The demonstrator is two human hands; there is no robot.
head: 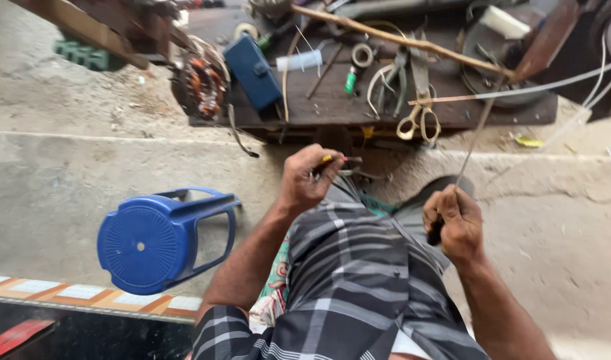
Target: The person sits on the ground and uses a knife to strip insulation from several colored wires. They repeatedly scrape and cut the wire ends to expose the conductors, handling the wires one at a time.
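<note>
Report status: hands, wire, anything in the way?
Left hand shut on small tool. Right hand shut on thin wire, pulled taut. Scissors on board beyond; blue stool left, apart.

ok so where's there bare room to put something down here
Bare concrete floor lies left of the tipped blue stool, and more right of the right hand. The wooden board is crowded with scissors, a blue case and wires.

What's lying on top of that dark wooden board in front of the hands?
On the wooden board: a blue box, yellow-handled scissors, a tape roll, a green-tipped tool, pliers and a long stick. The far end is cluttered; what lies beneath it is hidden.
</note>
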